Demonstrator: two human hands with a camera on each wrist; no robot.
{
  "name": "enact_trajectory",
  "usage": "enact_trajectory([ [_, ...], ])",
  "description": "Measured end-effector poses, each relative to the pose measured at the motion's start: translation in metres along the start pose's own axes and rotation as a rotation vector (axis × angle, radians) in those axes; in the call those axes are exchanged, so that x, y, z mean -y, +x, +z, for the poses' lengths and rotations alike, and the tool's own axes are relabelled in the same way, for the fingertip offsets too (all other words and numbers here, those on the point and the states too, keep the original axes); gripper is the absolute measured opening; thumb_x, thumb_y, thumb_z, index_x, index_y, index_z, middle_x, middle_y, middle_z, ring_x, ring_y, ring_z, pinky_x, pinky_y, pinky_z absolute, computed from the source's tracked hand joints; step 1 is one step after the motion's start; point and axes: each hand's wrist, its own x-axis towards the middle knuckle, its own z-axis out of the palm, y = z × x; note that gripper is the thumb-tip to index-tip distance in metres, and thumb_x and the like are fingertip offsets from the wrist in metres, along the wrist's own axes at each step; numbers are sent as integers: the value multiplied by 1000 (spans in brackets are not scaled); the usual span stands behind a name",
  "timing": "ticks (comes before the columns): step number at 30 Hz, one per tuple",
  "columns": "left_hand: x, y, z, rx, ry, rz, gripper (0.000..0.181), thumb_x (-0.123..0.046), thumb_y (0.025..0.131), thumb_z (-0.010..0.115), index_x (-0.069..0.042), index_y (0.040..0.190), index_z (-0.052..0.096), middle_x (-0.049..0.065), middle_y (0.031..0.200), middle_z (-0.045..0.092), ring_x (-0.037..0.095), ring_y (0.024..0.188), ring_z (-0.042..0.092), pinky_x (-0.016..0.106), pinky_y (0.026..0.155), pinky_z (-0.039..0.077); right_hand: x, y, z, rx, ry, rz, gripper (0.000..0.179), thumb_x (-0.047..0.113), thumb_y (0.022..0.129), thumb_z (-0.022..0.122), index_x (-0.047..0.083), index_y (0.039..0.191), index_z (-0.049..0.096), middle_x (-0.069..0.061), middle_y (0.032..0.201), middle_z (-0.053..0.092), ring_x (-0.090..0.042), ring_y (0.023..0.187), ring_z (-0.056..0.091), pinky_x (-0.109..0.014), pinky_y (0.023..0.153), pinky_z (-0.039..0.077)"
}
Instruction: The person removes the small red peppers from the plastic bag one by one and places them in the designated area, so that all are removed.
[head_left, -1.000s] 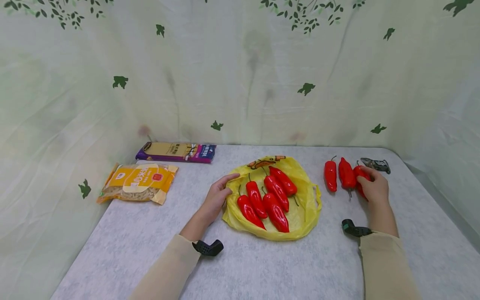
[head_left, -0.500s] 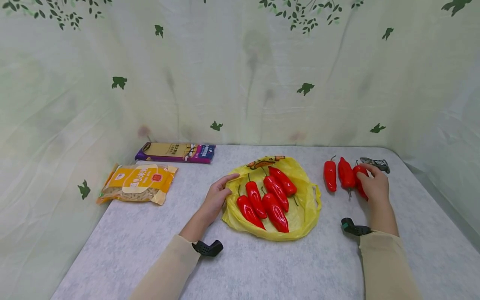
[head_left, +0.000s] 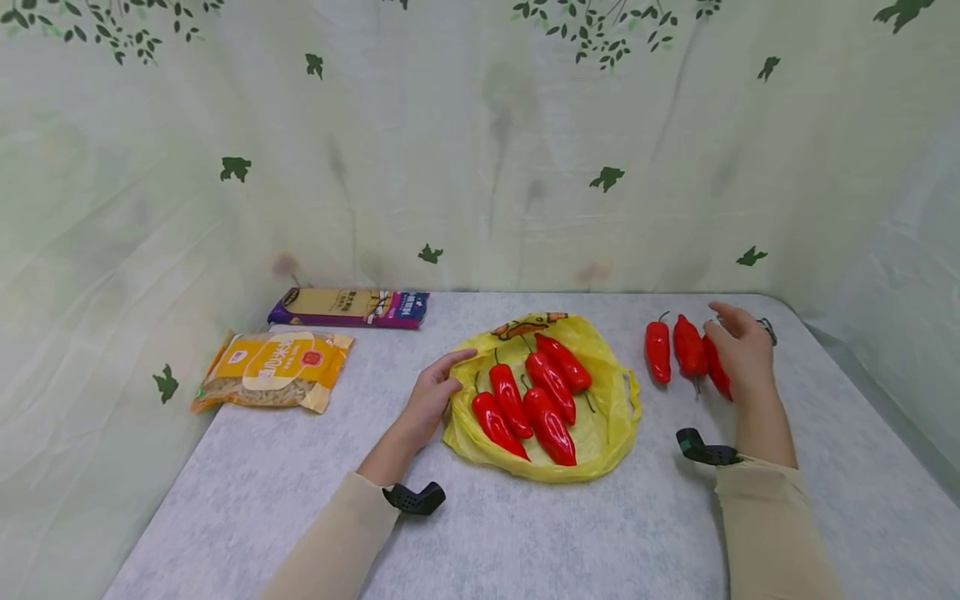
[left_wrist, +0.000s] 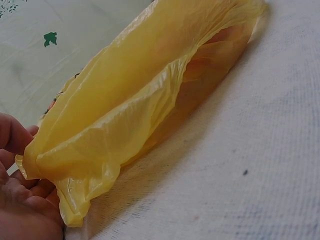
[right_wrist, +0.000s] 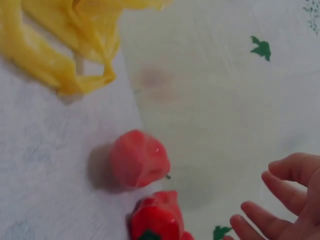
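Note:
My left hand (head_left: 432, 398) holds the left rim of an open yellow plastic bag (head_left: 468, 446); the left wrist view has the bag's edge (left_wrist: 82, 155) between thumb and fingers. Several glossy red peppers (head_left: 551, 423) lie inside the bag. To its right, three more red peppers rest in a row: an outer left pepper (head_left: 657, 352), a middle pepper (head_left: 689, 346) and a right-hand pepper (head_left: 716, 368) partly hidden by my right hand (head_left: 744, 350). That hand hovers over it, fingers spread and holding nothing, as the right wrist view also shows.
A small black packet (head_left: 768, 330) peeks out behind my right hand. At the left lie an orange grain bag (head_left: 273, 369) and, behind it, a long purple and gold packet (head_left: 348, 307). A leaf-printed curtain (head_left: 487, 167) stands behind the table (head_left: 525, 542).
My right hand has let go of the right-hand pepper and risen, fingers spreading toward the back. It now covers much of the black packet. My left hand stays at the bag's rim.

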Motion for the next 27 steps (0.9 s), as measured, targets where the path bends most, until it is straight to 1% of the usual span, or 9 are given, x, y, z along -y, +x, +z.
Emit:
enact_trajectory([
  [4,1,0,0,2,-4,-2,53,2,93,42,-19,140,57,-4,157,40,19,148,34,42,121,33,13,-8,5,9,18,-42,57,44,101,48,37,155,33,-5,166,26,-30,152,27,-54,118,36],
  [11,-1,-1,0,2,-6,2,54,3,93,42,-17,141,56,-2,158,39,20,148,33,42,121,33,31,-18,8,46,59,-105,59,47,98,54,41,154,34,3,167,23,-27,152,29,-52,120,34],
  [18,-1,-1,0,5,-6,4,54,3,93,42,-16,141,56,-2,158,39,20,148,33,42,121,33,44,-32,12,61,35,-175,60,46,97,57,37,153,36,1,166,28,-29,149,34,-53,115,40],
  [22,-1,-1,0,6,0,7,54,3,92,42,-17,141,56,-2,158,39,20,148,33,42,121,34,51,-40,15,101,24,-231,58,44,98,56,34,153,38,-1,164,30,-28,148,35,-54,114,41],
  [27,-1,-2,1,9,1,8,55,3,92,42,-17,141,55,-2,158,38,20,149,32,42,121,33,57,-46,19,190,-42,-269,64,45,97,58,32,154,35,-4,164,29,-32,146,36,-60,112,40],
])
